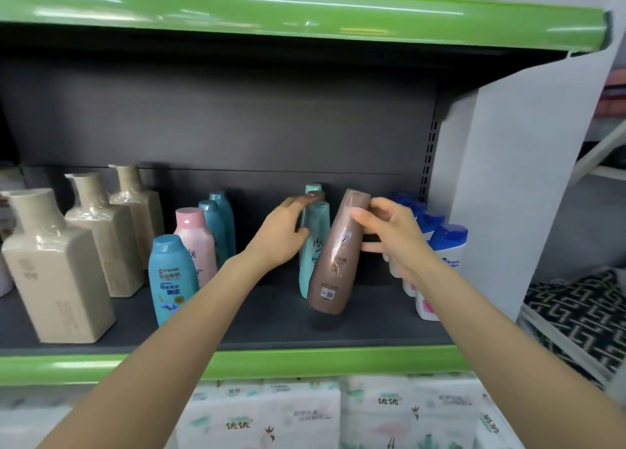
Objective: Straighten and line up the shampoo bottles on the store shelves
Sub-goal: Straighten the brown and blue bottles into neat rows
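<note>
I see my right hand pinching the brown bottle near its cap. The bottle leans to the right, with its bottom just above the dark shelf. My left hand reaches to a teal bottle standing right behind the brown one. Its fingers look curled on that bottle's top, but it is blurry, so I cannot be sure. White bottles with blue caps stand to the right. Tan bottles stand far left.
</note>
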A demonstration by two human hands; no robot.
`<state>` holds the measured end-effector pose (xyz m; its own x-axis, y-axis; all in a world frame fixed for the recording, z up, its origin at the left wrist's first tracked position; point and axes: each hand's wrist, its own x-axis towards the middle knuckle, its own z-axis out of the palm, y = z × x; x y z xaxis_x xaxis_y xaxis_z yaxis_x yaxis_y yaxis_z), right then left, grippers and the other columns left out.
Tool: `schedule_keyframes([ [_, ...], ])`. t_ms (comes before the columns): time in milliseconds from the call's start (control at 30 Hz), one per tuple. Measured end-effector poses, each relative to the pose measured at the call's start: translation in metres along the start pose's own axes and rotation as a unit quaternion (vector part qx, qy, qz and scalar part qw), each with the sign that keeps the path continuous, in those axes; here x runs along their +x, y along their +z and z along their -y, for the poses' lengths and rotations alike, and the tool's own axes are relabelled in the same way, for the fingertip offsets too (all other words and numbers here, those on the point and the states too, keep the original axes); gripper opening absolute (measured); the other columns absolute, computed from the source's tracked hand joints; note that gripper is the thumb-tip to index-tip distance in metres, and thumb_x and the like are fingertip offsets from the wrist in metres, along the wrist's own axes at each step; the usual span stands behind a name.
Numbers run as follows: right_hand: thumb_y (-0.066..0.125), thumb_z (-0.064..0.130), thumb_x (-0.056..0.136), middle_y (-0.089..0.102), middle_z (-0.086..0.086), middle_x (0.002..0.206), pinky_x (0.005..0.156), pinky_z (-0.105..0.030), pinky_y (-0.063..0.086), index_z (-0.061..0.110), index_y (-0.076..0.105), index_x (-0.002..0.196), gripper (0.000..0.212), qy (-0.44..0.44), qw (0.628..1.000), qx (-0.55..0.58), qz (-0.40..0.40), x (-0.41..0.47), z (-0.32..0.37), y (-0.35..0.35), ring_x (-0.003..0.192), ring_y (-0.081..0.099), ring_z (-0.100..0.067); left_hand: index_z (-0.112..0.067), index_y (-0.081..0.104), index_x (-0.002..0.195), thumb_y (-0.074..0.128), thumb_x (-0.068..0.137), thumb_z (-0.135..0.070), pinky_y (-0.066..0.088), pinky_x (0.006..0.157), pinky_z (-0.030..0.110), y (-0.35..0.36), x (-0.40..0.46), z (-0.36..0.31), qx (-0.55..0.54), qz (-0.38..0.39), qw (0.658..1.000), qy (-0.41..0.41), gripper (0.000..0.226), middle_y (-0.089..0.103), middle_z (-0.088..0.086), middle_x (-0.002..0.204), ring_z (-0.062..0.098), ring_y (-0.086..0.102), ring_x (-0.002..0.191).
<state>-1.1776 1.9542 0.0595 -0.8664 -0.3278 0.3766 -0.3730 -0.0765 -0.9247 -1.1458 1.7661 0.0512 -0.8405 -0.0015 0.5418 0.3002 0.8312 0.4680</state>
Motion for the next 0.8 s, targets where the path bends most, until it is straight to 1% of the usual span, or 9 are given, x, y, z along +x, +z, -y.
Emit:
schedule_keyframes([
  [100,0.060,0.020,0.092,0.068,-0.004,0.102,0.069,-0.030,0.059,0.010,0.063,0.109,0.020,-0.003,1.000,0.007,-0.028,-0.002,0.009,-0.010,0.092,0.068,-0.015,-0.020,0.042,0.135,0.051,0.085,0.001,0.039,0.098,0.024,0.002,-0.010,-0.013,-0.085,-0.072,0.994,0.002,0.056,0.048,0.000,0.133,0.012,0.046,0.119],
  [167,0.060,0.021,0.092,0.069,-0.003,0.102,0.070,-0.030,0.059,0.009,0.063,0.110,0.022,-0.003,0.999,0.015,-0.033,-0.004,0.012,-0.014,0.091,0.069,-0.014,-0.019,0.050,0.128,0.051,0.087,-0.001,0.044,0.093,0.021,0.004,-0.018,-0.023,-0.148,-0.095,0.984,0.007,0.044,0.057,-0.002,0.122,0.008,0.053,0.110],
  [233,0.059,0.022,0.092,0.069,-0.004,0.102,0.069,-0.030,0.059,0.011,0.064,0.108,0.019,0.003,0.999,0.035,-0.040,-0.006,0.013,-0.016,0.091,0.069,-0.016,-0.021,0.057,0.117,0.054,0.090,-0.009,0.045,0.091,0.018,0.008,-0.025,-0.028,-0.181,-0.064,0.981,-0.005,0.030,0.064,-0.003,0.109,0.006,0.058,0.102],
  [300,0.058,0.021,0.093,0.069,-0.005,0.102,0.068,-0.030,0.059,0.012,0.064,0.102,0.014,0.011,0.996,0.080,-0.046,-0.009,0.012,-0.018,0.092,0.069,-0.017,-0.026,0.060,0.111,0.060,0.089,-0.025,0.048,0.093,0.028,0.013,-0.031,-0.027,-0.199,-0.003,0.980,-0.023,0.022,0.067,-0.002,0.104,0.010,0.062,0.098],
  [400,0.057,0.021,0.094,0.069,-0.005,0.100,0.070,-0.030,0.059,0.012,0.063,0.102,0.014,0.038,0.983,0.171,-0.063,-0.013,0.012,-0.022,0.093,0.069,-0.016,-0.023,0.063,0.102,0.063,0.077,-0.045,0.053,0.087,0.040,0.013,-0.040,-0.026,-0.197,0.060,0.977,-0.064,0.033,0.069,0.001,0.097,0.015,0.065,0.091],
  [533,0.056,0.020,0.095,0.069,-0.006,0.100,0.070,-0.031,0.059,0.005,0.059,0.116,0.026,0.064,0.966,0.241,-0.072,-0.017,0.013,-0.022,0.092,0.069,-0.017,-0.017,0.063,0.098,0.072,0.080,-0.031,0.057,0.078,0.039,0.009,-0.049,-0.030,-0.277,0.063,0.954,-0.093,0.024,0.066,0.002,0.089,0.016,0.065,0.082],
  [633,0.056,0.025,0.095,0.067,-0.009,0.107,0.075,-0.036,0.058,0.008,0.057,0.118,0.029,0.083,0.969,0.219,-0.072,-0.018,0.012,-0.020,0.093,0.067,-0.018,-0.023,0.063,0.100,0.074,0.077,-0.033,0.053,0.074,0.025,0.007,-0.056,-0.031,-0.204,0.005,0.978,-0.053,0.028,0.067,-0.005,0.090,0.009,0.063,0.081],
  [700,0.060,0.031,0.091,0.066,-0.008,0.105,0.077,-0.041,0.058,0.014,0.059,0.110,0.026,0.106,0.977,0.168,-0.071,-0.020,0.014,-0.018,0.092,0.067,-0.021,-0.025,0.061,0.104,0.076,0.075,-0.033,0.048,0.072,0.015,0.006,-0.061,-0.033,-0.143,-0.041,0.988,-0.039,0.033,0.066,-0.007,0.092,0.006,0.062,0.084],
  [800,0.069,0.033,0.084,0.066,-0.008,0.100,0.072,-0.043,0.059,0.012,0.056,0.110,0.036,0.142,0.976,0.140,-0.085,-0.022,0.016,-0.014,0.089,0.068,-0.025,-0.028,0.059,0.107,0.078,0.071,-0.033,0.042,0.074,0.011,0.006,-0.068,-0.036,-0.069,-0.082,0.994,-0.018,0.041,0.065,-0.008,0.095,0.007,0.059,0.088],
])
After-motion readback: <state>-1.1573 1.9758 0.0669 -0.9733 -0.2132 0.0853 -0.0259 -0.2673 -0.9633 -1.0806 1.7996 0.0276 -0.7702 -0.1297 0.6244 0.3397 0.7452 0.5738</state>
